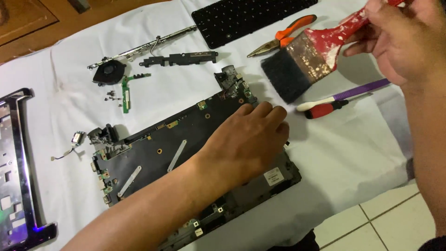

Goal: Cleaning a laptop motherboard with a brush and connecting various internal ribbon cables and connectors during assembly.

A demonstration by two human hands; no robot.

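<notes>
Left hand point(246, 139) lies flat, fingers together, pressing the dark circuit board point(186, 148) onto the white cloth of the tabletop point(353, 158). Stiff but fragile, I'd say: best held by its bare edges. Right hand point(399, 37) is closed around a paintbrush point(311, 56), red handle, black bristles, raised above the screwdriver point(325, 110), with pliers point(283, 39) and keyboard point(246, 18) beyond

White cloth point(353, 153) over wood point(28, 28) — pale tiled floor point(395, 223).
</notes>
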